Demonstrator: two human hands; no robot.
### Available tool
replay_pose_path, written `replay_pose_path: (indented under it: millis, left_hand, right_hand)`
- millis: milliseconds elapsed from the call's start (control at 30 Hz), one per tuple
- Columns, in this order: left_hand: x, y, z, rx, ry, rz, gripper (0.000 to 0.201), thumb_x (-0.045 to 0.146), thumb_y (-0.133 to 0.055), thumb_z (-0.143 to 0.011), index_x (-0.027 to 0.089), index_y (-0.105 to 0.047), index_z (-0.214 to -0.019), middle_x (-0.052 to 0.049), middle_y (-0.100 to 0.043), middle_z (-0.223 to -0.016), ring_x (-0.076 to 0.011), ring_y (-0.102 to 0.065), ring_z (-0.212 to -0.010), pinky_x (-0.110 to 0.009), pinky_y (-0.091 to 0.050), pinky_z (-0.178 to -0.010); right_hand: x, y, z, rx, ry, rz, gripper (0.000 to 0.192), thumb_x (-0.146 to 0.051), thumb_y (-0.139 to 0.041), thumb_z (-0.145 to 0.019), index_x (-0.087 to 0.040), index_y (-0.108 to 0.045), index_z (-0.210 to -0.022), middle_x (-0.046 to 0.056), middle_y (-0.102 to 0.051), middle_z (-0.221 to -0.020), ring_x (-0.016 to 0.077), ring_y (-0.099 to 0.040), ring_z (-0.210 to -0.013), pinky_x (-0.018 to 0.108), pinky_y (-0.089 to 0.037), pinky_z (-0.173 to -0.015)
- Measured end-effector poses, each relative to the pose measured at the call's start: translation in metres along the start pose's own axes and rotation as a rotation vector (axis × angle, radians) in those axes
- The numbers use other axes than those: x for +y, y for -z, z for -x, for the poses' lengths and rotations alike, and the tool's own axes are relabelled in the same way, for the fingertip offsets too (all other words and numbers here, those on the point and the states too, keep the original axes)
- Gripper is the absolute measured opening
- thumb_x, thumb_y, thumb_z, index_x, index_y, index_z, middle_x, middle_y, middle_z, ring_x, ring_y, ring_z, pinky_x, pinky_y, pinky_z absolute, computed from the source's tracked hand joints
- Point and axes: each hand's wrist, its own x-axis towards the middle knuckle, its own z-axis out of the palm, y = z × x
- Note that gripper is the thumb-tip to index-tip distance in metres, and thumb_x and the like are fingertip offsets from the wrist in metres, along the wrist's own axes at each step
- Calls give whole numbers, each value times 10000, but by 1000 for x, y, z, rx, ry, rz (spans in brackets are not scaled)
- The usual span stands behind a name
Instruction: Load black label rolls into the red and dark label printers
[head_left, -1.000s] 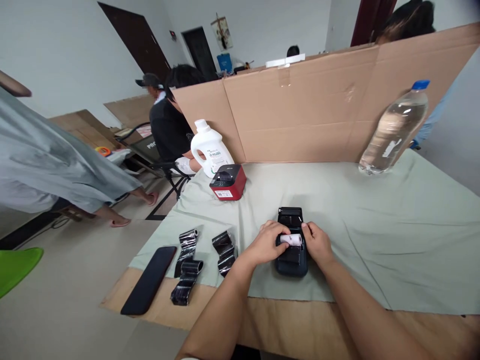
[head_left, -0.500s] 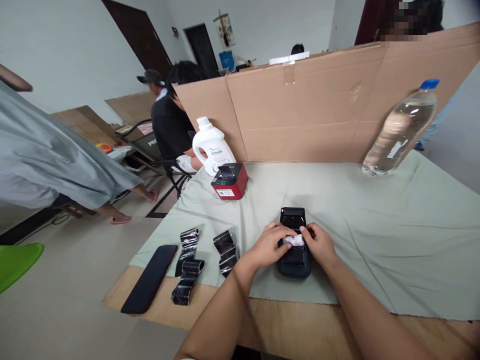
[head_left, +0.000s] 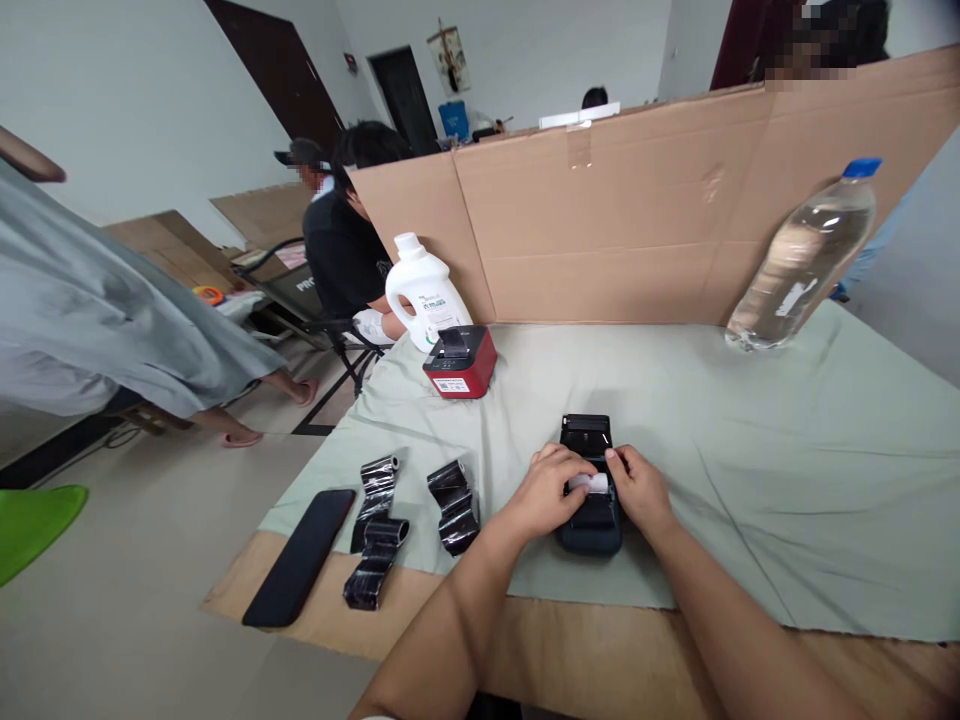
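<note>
My left hand (head_left: 550,487) is pinching a paper roll (head_left: 598,483), right hand (head_left: 642,490) gripping the portable printer's (head_left: 590,538) edge, cloth (head_left: 795,470) stretching toward three o'clock.

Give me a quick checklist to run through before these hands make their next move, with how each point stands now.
1. Black device resting on the cloth: ok.
2. Its lid open: ok, tipped back at the far end.
3. Left hand on the white roll: ok.
4. Right hand steadying the device: ok as far as shown, it touches the right edge.
5. Roll fully seated: cannot tell, fingers cover part of it.
6. Dark strips apart from the device: ok, they lie to its left.
</note>
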Motion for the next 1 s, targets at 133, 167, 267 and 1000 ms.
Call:
replay_pose_path:
  millis: [133,167,267,1000]
  left_hand:
    - [-3,0,2,-5,-27,10,256,222,-566,-834,239,-643,-1078,-65,-624,-1087,-239,-489,-1078,-408,-391,-944]
    - [-4,0,3,-4,-25,18,264,222,-572,-832,238,-633,-1089,-68,-609,-1098,-239,-486,-1080,-410,-391,-950]
    - [-5,0,5,18,6,62,299,221,-635,-790,230,-598,-1086,-78,-549,-1104,-240,-469,-1082,-410,-395,-961]
    - [-9,8,10,67,183,176,1005,309,-880,-507,227,-306,-1327,-118,-342,-1308,-283,-406,-1216,-447,-369,-1042]
  right_hand:
    - [-1,1,1,9,11,-10,454,-565,-288,-897,-227,-562,-768,14,-604,-644,181,-554,-627,258,-346,-574]
    - [-2,1,1,13,15,-11,458,-563,-287,-899,-226,-565,-762,14,-603,-637,179,-551,-620,258,-346,-570]
    - [0,1,1,18,7,-8,481,-565,-280,-900,-223,-587,-760,20,-610,-628,184,-550,-612,266,-354,-568]
    - [-2,1,-1,64,-46,-623,523,-647,-380,-850,-187,-620,-789,82,-688,-867,216,-616,-836,330,-478,-760]
